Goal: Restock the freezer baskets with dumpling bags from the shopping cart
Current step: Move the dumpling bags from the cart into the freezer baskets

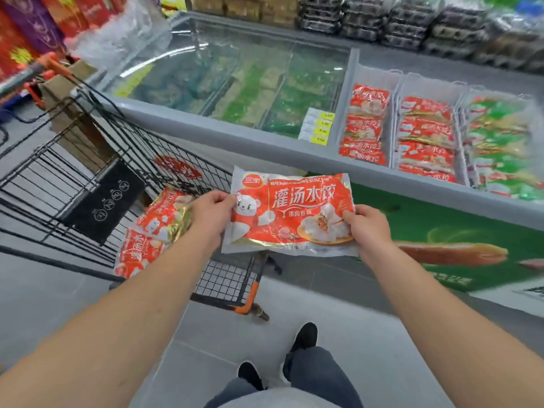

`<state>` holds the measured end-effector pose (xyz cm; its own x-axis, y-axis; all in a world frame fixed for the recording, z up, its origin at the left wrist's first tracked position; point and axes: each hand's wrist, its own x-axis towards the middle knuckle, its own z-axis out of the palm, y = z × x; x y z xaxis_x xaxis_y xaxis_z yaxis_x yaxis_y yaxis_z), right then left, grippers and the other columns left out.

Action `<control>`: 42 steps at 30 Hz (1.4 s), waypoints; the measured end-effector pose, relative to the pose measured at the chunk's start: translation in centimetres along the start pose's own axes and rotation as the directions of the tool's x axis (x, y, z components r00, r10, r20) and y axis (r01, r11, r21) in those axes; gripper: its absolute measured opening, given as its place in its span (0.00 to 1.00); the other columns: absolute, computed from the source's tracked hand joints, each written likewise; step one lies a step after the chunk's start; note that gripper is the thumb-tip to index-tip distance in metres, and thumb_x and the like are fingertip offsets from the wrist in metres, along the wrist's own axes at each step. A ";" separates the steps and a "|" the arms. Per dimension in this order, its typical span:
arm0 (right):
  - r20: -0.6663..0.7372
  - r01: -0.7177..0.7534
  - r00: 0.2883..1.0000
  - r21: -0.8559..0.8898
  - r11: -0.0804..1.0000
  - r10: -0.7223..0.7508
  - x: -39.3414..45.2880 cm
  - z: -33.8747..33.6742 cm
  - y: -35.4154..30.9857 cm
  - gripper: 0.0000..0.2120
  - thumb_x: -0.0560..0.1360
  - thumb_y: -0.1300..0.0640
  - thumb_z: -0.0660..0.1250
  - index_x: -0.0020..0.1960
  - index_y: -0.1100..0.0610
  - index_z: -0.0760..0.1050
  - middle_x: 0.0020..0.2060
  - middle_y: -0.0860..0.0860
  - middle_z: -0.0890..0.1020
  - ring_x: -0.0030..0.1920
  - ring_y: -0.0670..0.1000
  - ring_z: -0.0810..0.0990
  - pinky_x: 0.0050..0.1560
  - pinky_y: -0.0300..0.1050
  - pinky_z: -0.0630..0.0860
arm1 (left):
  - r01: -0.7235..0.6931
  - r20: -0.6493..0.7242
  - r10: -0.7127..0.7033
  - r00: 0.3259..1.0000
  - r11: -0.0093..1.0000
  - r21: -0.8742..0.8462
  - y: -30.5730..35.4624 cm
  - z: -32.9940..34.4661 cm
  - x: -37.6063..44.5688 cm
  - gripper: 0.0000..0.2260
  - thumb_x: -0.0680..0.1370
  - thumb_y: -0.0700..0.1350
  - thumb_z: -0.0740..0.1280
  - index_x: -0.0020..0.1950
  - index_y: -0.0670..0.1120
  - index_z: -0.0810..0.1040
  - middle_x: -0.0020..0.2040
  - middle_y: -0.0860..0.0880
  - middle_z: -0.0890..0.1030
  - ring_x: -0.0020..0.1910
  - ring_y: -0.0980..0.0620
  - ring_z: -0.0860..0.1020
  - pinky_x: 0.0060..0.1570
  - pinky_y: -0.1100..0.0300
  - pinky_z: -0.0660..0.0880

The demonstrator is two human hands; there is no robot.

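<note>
Both hands pinch a flat, glossy red-and-white plastic dumpling bag [290,213] by its short edges: the left hand [212,213] at the left edge, the right hand [366,228] at the right. The bag hangs between the black wire shopping cart [88,160] and the grey freezer's translucent plastic baskets [397,83], where similar crinkled packs lie stacked.

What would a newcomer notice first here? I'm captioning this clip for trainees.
The red dumpling bag held flat at centre, the left hand and right hand each pinching a side. To its left, more red bags lie in the shopping cart. Upper right, freezer baskets hold rows of matching bags.
</note>
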<state>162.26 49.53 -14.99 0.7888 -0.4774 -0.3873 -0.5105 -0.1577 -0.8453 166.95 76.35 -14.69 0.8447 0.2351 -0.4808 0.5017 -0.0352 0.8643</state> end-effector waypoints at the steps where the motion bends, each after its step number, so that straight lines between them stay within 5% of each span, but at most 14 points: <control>1: -0.023 0.006 1.000 0.020 1.000 -0.005 0.0 -1.8 0.1 0.09 0.79 0.60 0.65 0.41 0.53 0.80 0.42 0.49 0.85 0.47 0.52 0.84 0.51 0.52 0.81 | -0.026 0.033 0.025 0.999 1.000 0.016 0.6 1.6 -0.2 0.06 0.78 0.44 0.68 0.43 0.44 0.79 0.46 0.43 0.85 0.47 0.43 0.84 0.49 0.40 0.81; 12: -0.154 -0.007 0.988 0.036 0.999 0.013 8.3 -15.3 2.1 0.09 0.77 0.57 0.66 0.40 0.56 0.82 0.40 0.51 0.86 0.46 0.56 0.84 0.52 0.59 0.80 | -0.142 0.199 0.111 0.974 0.979 0.145 4.6 18.2 0.8 0.07 0.78 0.45 0.70 0.40 0.45 0.80 0.46 0.41 0.85 0.50 0.38 0.83 0.53 0.39 0.80; 17: -0.136 0.006 0.991 0.020 1.000 -0.003 15.0 -22.1 1.7 0.10 0.79 0.58 0.65 0.40 0.55 0.81 0.39 0.50 0.85 0.43 0.54 0.82 0.44 0.48 0.76 | -0.163 0.191 0.128 0.973 0.971 0.176 6.5 27.5 2.4 0.09 0.76 0.45 0.71 0.37 0.46 0.79 0.38 0.46 0.83 0.42 0.44 0.81 0.39 0.52 0.77; 21: -0.096 0.042 0.995 0.009 0.999 -0.041 19.4 -26.2 0.8 0.10 0.80 0.56 0.64 0.41 0.54 0.81 0.40 0.50 0.85 0.45 0.54 0.82 0.46 0.48 0.77 | -0.136 0.180 0.107 0.978 0.978 0.158 8.5 33.3 2.3 0.08 0.77 0.43 0.71 0.38 0.45 0.79 0.42 0.43 0.85 0.46 0.42 0.83 0.50 0.44 0.81; 24: -0.066 0.030 0.997 0.012 0.999 -0.029 22.6 -28.2 0.0 0.10 0.79 0.55 0.64 0.42 0.54 0.81 0.41 0.52 0.85 0.47 0.57 0.84 0.52 0.57 0.80 | -0.134 0.175 0.106 0.979 0.978 0.160 10.0 36.6 2.8 0.07 0.79 0.43 0.69 0.41 0.43 0.79 0.44 0.43 0.85 0.47 0.42 0.83 0.51 0.44 0.81; 29: -0.045 0.086 0.995 -0.030 0.996 -0.088 26.0 -29.6 -1.5 0.10 0.81 0.55 0.63 0.45 0.52 0.81 0.42 0.48 0.85 0.42 0.48 0.82 0.38 0.43 0.74 | -0.141 0.186 0.108 0.977 0.975 0.172 11.5 39.6 4.3 0.08 0.79 0.44 0.68 0.47 0.39 0.80 0.42 0.43 0.84 0.40 0.46 0.81 0.40 0.52 0.78; 32: -0.053 0.077 0.996 -0.019 0.997 -0.078 28.8 -29.5 -2.5 0.11 0.79 0.56 0.64 0.41 0.51 0.80 0.41 0.47 0.85 0.45 0.50 0.83 0.45 0.48 0.79 | -0.127 0.183 0.096 0.978 0.978 0.168 12.6 41.1 6.3 0.08 0.79 0.44 0.69 0.46 0.39 0.79 0.41 0.42 0.83 0.40 0.45 0.79 0.43 0.49 0.77; 36: -0.055 0.031 0.998 0.025 0.999 -0.029 33.0 -28.3 -3.5 0.11 0.78 0.57 0.65 0.39 0.53 0.82 0.38 0.46 0.86 0.46 0.53 0.84 0.54 0.59 0.80 | -0.121 0.207 0.080 0.975 0.974 0.192 13.8 42.8 9.9 0.07 0.79 0.44 0.69 0.45 0.41 0.78 0.36 0.42 0.80 0.33 0.46 0.75 0.32 0.57 0.71; 40: -0.050 0.008 0.999 -0.008 1.000 -0.008 37.7 -26.6 -4.8 0.09 0.78 0.54 0.66 0.42 0.54 0.83 0.39 0.47 0.86 0.46 0.52 0.84 0.55 0.57 0.80 | -0.059 0.204 0.027 0.979 0.986 0.154 15.2 44.6 14.6 0.07 0.78 0.42 0.69 0.46 0.38 0.79 0.43 0.35 0.83 0.39 0.42 0.82 0.41 0.46 0.82; 42: -0.051 -0.018 0.999 -0.021 1.000 0.017 40.4 -25.5 -5.5 0.10 0.78 0.55 0.65 0.42 0.55 0.83 0.38 0.48 0.86 0.45 0.53 0.84 0.53 0.55 0.80 | -0.055 0.197 0.021 0.980 0.983 0.174 16.0 45.8 17.2 0.05 0.78 0.40 0.69 0.44 0.39 0.78 0.38 0.40 0.81 0.35 0.46 0.80 0.34 0.57 0.80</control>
<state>188.17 9.05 -16.57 0.7613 -0.5239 -0.3821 -0.5317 -0.1672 -0.8302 198.00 35.36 -15.90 0.8750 0.0388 -0.4826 0.4788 -0.2164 0.8508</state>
